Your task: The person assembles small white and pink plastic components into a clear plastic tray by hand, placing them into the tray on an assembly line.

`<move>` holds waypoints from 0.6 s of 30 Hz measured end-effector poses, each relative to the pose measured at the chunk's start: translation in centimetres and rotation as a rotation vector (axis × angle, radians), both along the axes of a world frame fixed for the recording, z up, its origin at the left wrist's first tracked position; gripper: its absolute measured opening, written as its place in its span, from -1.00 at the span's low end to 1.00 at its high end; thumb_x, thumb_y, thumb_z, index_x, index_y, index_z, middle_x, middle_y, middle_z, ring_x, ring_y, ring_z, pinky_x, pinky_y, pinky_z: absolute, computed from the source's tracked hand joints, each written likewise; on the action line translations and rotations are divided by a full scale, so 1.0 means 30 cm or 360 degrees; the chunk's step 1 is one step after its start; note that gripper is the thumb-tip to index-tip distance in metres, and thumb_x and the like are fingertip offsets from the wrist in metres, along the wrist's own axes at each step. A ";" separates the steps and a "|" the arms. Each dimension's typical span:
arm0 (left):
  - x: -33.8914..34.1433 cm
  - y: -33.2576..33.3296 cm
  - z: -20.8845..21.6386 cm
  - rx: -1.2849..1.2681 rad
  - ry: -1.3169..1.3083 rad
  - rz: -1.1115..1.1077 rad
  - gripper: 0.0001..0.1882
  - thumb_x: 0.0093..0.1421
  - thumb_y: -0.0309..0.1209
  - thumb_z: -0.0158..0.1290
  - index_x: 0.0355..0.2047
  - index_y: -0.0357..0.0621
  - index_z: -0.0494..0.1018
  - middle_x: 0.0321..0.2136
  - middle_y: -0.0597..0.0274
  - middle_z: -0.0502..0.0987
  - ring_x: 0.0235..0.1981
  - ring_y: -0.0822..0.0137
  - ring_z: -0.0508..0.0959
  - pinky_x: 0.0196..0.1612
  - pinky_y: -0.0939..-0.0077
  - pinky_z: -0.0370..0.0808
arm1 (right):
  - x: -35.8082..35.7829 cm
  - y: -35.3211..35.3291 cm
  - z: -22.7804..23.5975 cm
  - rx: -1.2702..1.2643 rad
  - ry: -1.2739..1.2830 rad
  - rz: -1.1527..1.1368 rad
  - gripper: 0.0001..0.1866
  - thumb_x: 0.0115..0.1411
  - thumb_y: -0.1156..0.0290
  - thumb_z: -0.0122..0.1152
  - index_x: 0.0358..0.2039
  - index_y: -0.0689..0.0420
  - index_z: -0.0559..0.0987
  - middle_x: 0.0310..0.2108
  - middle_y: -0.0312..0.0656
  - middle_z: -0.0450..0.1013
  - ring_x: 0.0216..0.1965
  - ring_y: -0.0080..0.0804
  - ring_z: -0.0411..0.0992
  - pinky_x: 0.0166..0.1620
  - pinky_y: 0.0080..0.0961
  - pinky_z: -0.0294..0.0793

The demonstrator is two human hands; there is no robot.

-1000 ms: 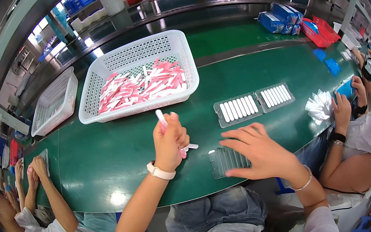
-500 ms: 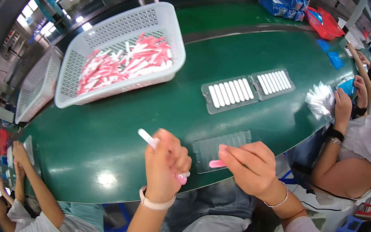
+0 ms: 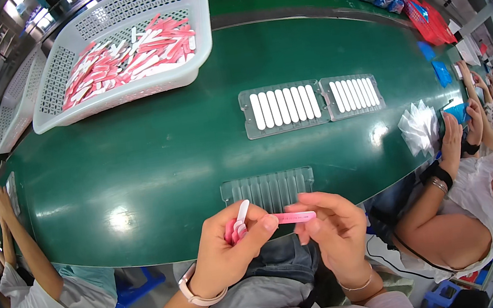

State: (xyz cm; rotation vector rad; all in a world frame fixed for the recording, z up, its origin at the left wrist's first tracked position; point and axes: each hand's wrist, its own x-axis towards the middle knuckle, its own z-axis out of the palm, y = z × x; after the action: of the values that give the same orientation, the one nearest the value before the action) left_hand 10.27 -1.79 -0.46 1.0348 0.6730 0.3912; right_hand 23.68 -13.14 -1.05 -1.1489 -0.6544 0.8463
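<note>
Pink strip [image 3: 294,217] was held level above a green counter [image 3: 136,161]

A worker's left hand [image 3: 232,236] was clamped on the strip's left end, with a bunch of pink and white pieces [image 3: 240,227] tucked in the same grasp. The right hand [image 3: 336,229] was at the other end, fingers behind and thumb low in front; how firmly it gripped could not be told. A clear ribbed tray [image 3: 266,188] lay just beyond the hands, its near edge hidden by them. Farther off sat 2 side-by-side trays [image 3: 286,128] bearing white strips [image 3: 285,106], and to the left a white basket [image 3: 129,97] of loose pieces [image 3: 129,54]. A light pinch near the ends seemed the sounder hold, keeping the slim strip straight and its face clean, while snug left fingers looked best for stopping the bunch from slipping.
</note>
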 end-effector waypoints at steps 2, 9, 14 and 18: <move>0.003 -0.010 0.001 -0.0016 -0.0035 0.0012 -0.87 0.20 -0.45 0.09 -0.46 -0.23 0.45 -0.69 0.55 0.29 -0.68 0.74 0.14 -0.65 0.77 0.02 | -0.004 0.000 0.000 -0.0144 0.0191 0.0017 -0.71 0.17 0.63 0.11 -0.07 0.36 0.45 -0.16 0.04 0.50 -0.29 -0.43 0.52 -0.35 -0.70 0.50; -0.036 0.035 0.010 -0.0295 -0.0230 0.0096 -0.57 0.34 -0.11 -0.20 -0.35 -0.29 0.39 -0.75 0.43 0.22 -0.75 0.66 0.10 -0.69 0.72 0.04 | 0.059 0.019 0.004 -0.0192 -0.1645 -0.0503 -0.80 -0.01 0.66 0.24 -0.31 0.25 0.60 -0.11 0.02 0.47 -0.15 -0.19 0.45 -0.20 -0.46 0.43; -0.058 0.053 0.015 -0.0216 -0.0058 0.0144 -0.57 0.37 -0.12 -0.29 -0.39 -0.25 0.34 -0.76 0.41 0.19 -0.76 0.64 0.08 -0.70 0.71 0.02 | 0.046 -0.019 -0.016 -0.0686 -0.2298 -0.0231 -0.79 -0.08 0.50 0.32 -0.35 0.15 0.62 0.00 -0.11 0.40 0.06 -0.15 0.24 -0.03 -0.29 0.07; -0.045 0.028 0.004 -0.0117 -0.0076 0.0213 -0.86 0.29 -0.42 -0.10 -0.40 -0.21 0.34 -0.72 0.48 0.20 -0.71 0.68 0.09 -0.67 0.72 0.03 | 0.008 -0.041 0.020 -0.0896 -0.2266 -0.0022 -0.76 -0.04 0.37 0.32 -0.30 0.10 0.62 0.07 -0.11 0.33 0.13 -0.09 0.11 -0.03 -0.23 -0.03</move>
State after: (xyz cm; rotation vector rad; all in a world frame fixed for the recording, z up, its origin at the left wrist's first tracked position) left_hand 8.92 -0.96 -0.34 0.9108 0.7107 0.5026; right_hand 23.91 -14.37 -0.46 -2.2487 -1.5953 0.0339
